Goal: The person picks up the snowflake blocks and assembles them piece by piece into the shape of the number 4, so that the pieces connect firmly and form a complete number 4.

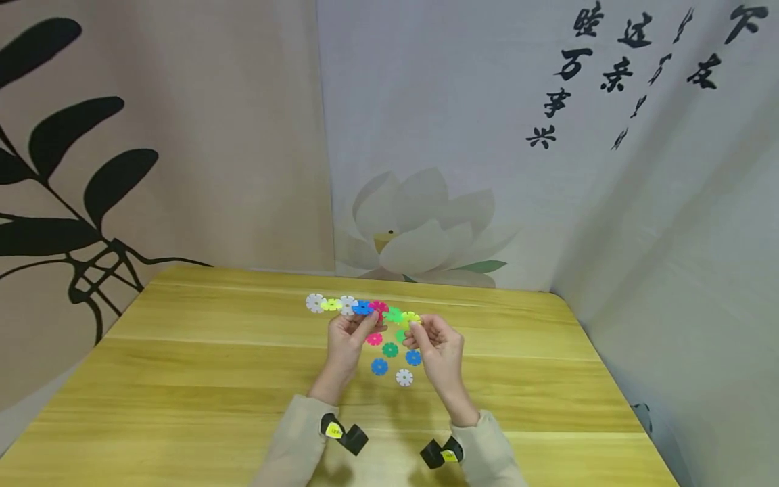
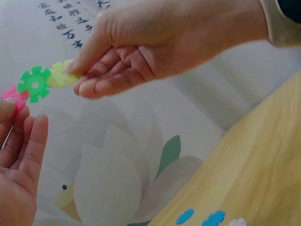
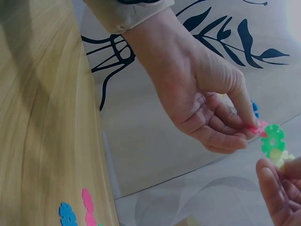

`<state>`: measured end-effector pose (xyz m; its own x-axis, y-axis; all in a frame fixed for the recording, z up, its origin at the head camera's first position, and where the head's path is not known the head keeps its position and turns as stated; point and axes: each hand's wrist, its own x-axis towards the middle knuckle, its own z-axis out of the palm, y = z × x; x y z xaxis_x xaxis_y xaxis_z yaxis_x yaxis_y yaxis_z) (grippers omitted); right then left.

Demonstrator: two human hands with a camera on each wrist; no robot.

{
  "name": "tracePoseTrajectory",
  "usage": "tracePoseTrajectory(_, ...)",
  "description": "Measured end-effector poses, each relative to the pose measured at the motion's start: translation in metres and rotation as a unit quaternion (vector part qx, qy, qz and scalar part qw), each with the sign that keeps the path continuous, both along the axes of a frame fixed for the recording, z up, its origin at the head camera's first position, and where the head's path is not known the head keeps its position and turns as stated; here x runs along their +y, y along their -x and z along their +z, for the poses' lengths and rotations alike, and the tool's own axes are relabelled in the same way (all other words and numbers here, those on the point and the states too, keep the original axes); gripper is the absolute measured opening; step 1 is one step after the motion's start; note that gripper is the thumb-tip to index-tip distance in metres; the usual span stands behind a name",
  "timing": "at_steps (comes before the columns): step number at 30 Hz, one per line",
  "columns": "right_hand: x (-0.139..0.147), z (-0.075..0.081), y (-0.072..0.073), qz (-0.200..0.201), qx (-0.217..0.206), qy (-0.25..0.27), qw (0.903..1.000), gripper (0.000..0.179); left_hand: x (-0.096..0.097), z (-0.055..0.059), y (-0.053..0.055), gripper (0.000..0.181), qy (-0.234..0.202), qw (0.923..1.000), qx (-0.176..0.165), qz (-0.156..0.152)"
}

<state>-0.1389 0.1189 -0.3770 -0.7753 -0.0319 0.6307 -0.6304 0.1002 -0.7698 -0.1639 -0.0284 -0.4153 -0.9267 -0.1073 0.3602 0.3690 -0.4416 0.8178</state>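
Note:
A chain of notched plastic discs, joined edge to edge, stretches between my two hands above the table. From the left it runs white (image 1: 315, 303), yellow, white, blue (image 1: 362, 308), pink, green (image 1: 393, 315) and yellow (image 1: 410, 318). My left hand (image 1: 345, 343) pinches the pink disc (image 3: 258, 128) between thumb and fingers, and the chain's left part sticks out past it. At the right end, the thumb and fingers of my right hand (image 1: 439, 348) pinch the yellow disc (image 2: 61, 75). The green disc (image 2: 34, 84) sits between both hands.
Several loose discs lie on the wooden table (image 1: 213, 379) below the hands: a pink disc (image 1: 374, 339), a green disc (image 1: 390, 350), blue discs (image 1: 380, 366) and a white disc (image 1: 404, 377). A printed curtain (image 1: 438, 122) hangs behind the table's far edge.

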Motion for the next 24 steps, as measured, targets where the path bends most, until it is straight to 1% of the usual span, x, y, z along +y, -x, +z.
tracePoseTrajectory(5,-0.003,0.005,-0.004,-0.021,-0.014,-0.003,0.9997,0.006,-0.001,0.001,-0.001,0.030,-0.001,0.9999,0.014,0.005)
tracePoseTrajectory(7,-0.004,0.007,-0.005,-0.032,-0.010,-0.009,0.9994,0.007,-0.001,0.001,-0.002,0.027,0.003,0.9997,0.024,0.006)
tracePoseTrajectory(9,-0.004,0.009,-0.005,-0.045,0.008,-0.019,0.9988,0.008,-0.001,0.001,-0.002,0.019,0.010,0.9995,0.029,0.011)
tracePoseTrajectory(11,-0.003,0.010,-0.004,-0.056,0.037,-0.030,0.9973,0.009,0.000,0.001,-0.003,0.010,0.020,0.9990,0.036,0.016)
tracePoseTrajectory(12,-0.002,0.010,-0.003,-0.060,0.052,-0.036,0.9962,0.009,0.001,0.001,-0.003,0.007,0.025,0.9988,0.038,0.020)
tracePoseTrajectory(14,-0.001,0.010,-0.001,-0.057,0.076,-0.044,0.9945,0.009,0.002,0.001,-0.004,0.011,0.029,0.9984,0.039,0.029)
tracePoseTrajectory(17,0.002,0.009,0.002,-0.039,0.092,-0.047,0.9939,0.009,0.004,0.000,-0.005,0.015,0.025,0.9983,0.037,0.036)
tracePoseTrajectory(20,0.003,0.006,0.005,-0.022,0.093,-0.045,0.9944,0.009,0.004,-0.001,-0.005,0.015,0.019,0.9986,0.031,0.037)
tracePoseTrajectory(24,0.002,0.001,0.007,-0.010,0.081,-0.042,0.9958,0.007,0.002,-0.001,-0.004,0.017,0.017,0.9988,0.020,0.041)
